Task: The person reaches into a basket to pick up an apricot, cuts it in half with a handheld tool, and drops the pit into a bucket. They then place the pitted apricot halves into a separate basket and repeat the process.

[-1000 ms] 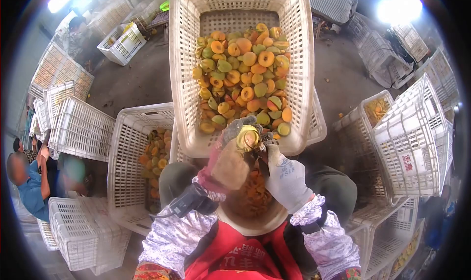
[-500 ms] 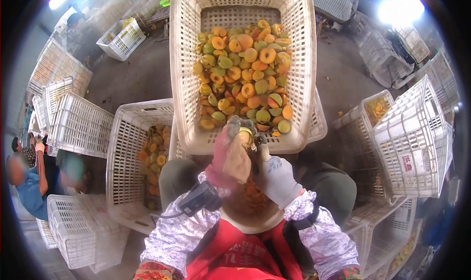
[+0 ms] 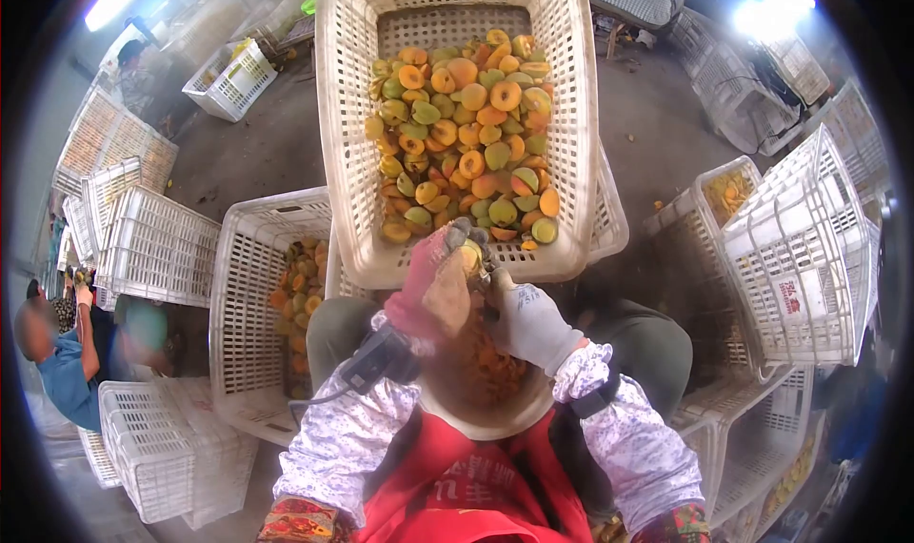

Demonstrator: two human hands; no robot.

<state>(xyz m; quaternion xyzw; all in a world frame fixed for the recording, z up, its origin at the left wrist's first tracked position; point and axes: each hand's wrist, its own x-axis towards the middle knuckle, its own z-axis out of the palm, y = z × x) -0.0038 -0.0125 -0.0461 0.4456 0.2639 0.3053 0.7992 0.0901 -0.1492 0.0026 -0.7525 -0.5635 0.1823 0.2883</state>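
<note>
My left hand [image 3: 433, 291], in a stained pink and tan glove with dark fingertips, is closed around a yellow-green apricot [image 3: 469, 256]. Close beside it is my right hand [image 3: 535, 322], in a whitish glove with writing on its back. Its fingers are curled in at the fruit; anything they grip is hidden. Both hands are at the near rim of a white crate [image 3: 457, 269] holding many orange and green apricots [image 3: 471, 134], several cut in half. Below my hands, a pale bucket [image 3: 481, 421] between my knees contains orange-brown pieces [image 3: 490, 367].
Another white crate [image 3: 249, 286] with apricots stands at my left, and stacked crates [image 3: 795, 276] rise at my right. More crates [image 3: 157, 248] are at the far left, near a person in blue [image 3: 67, 362]. Grey floor [image 3: 257, 157] shows beyond.
The view has shifted slightly, so the big crate appears a little higher and further left. Both hands stay together at the fruit, with small shifts of the fingers.
</note>
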